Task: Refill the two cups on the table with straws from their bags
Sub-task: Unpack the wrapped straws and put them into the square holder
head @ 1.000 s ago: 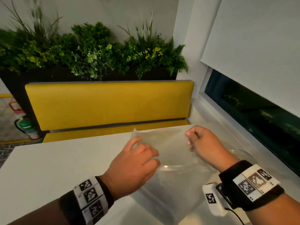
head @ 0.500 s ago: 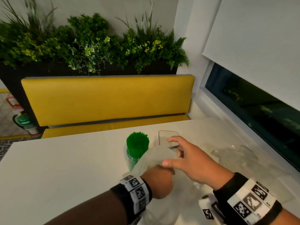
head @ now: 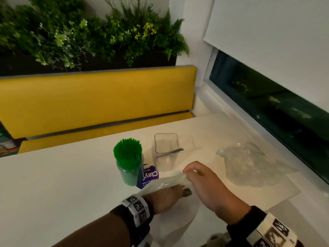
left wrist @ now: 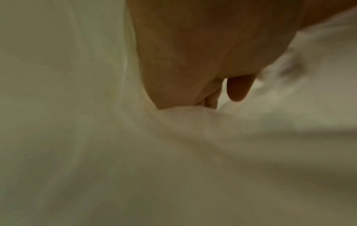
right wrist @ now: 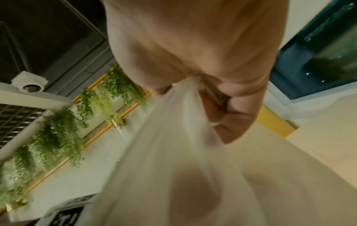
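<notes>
The round clear cup [head: 130, 172] of green straws is full, but the square clear cup [head: 166, 151] just beyond the grip has none. The right hand [head: 207, 188] pinches the thin clear plastic bag [head: 165, 183] open on the counter [head: 53, 184]; the left hand [head: 166, 198] is inside, grip hidden.

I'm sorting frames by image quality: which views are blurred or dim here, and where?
Head view: dim indoor light, yet the green straws and the clear cup read sharply; the right wristband is smeared. Left wrist view: soft throughout, the plastic bag filling the frame around the left hand. Right wrist view: the right hand and bag are motion-blurred; the plants are sharper.
</notes>
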{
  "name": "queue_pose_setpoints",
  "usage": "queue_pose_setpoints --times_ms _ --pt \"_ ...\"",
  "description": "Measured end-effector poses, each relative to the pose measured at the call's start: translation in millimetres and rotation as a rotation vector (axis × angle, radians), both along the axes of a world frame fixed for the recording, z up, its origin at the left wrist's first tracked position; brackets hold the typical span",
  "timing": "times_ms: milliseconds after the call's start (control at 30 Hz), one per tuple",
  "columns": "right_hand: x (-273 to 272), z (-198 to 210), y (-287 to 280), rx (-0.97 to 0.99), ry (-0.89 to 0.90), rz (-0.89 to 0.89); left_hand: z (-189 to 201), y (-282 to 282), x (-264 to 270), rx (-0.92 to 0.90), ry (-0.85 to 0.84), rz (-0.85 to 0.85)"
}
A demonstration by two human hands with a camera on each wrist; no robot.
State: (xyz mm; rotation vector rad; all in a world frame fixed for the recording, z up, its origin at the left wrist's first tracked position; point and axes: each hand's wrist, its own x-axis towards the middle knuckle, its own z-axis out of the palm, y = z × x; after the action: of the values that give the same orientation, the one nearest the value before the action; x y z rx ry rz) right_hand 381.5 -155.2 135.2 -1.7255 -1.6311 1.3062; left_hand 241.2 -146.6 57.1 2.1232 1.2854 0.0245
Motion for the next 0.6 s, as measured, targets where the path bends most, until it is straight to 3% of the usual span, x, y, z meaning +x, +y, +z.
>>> queue_pose_setpoints --times_ms 67,200,300,367,500,600 --pt "-2 -3 0 -0.018 0.045 0.051 -21 13 -5 -0.002 0.096 0.034" --pt "-8 -11 6 -0.09 0.192 0.125 -35 13 8 -0.175 0.338 0.08" --pt "-7 -18 12 -0.057 0.245 0.13 -53 8 9 -0.181 0.375 0.141" --pt "-5 -25 16 0.037 0.193 0.122 -60 8 9 -0.185 0.354 0.189" --pt "4 -48 28 0.189 -0.079 0.091 -57 9 8 -0.029 0.391 0.164" --pt "10 -59 32 0.216 -0.143 0.077 -51 10 -1 -0.087 0.359 0.152"
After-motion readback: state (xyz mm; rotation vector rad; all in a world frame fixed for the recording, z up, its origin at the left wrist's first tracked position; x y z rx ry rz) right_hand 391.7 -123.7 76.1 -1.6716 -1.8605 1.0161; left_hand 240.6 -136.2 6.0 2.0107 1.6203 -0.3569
